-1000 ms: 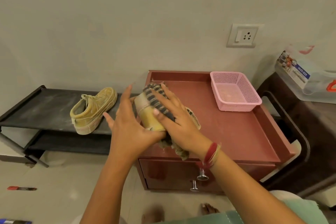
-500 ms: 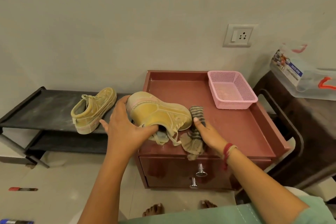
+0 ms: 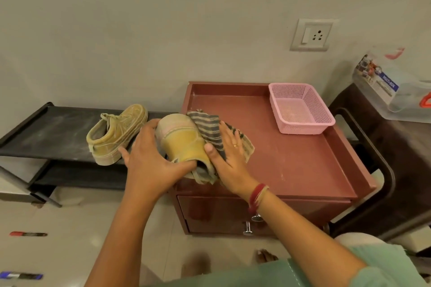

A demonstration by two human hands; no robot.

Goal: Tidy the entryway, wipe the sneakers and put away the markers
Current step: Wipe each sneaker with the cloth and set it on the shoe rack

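**Entryway desk: one sneaker under the cloth**

Head view. Pale wall fills the background, with a socket point(image 3: 312, 34) high on the right. Against the wall I see a red-brown desk point(image 3: 291, 158) with a raised rim and two knobs point(image 3: 247, 229) on its front. A pink basket point(image 3: 305, 129) stands at the desk's far right corner, well apart from both hands. Left of the desk a black rack point(image 3: 46, 133) runs along the wall. A second sneaker point(image 3: 116, 134) sits on the rack's top shelf, toe toward the wall, near the left hand.

The sneaker point(image 3: 184, 144) is over the desk's front left corner, toe away from me and opening toward me. I cannot tell whether it rests on the desk or is lifted. My view shows the left hand point(image 3: 149, 158) gripping it from the left, fingers curled round its side and thumb at the opening. The right hand point(image 3: 229, 158) lies flat on a striped cloth point(image 3: 210, 128), fingers straight and spread, pressing it against the sneaker's right side. The right thumb touches the yellow upper. The cloth drapes from the toe down toward the desk. A red thread band point(image 3: 256, 196) circles the right wrist.

On the floor point(image 3: 81, 228) at lower left lie a red marker point(image 3: 28, 233) and, nearer me, a blue marker point(image 3: 21, 276), both well apart from the desk. Right of the desk, a clear box point(image 3: 396, 91) sits on dark furniture.
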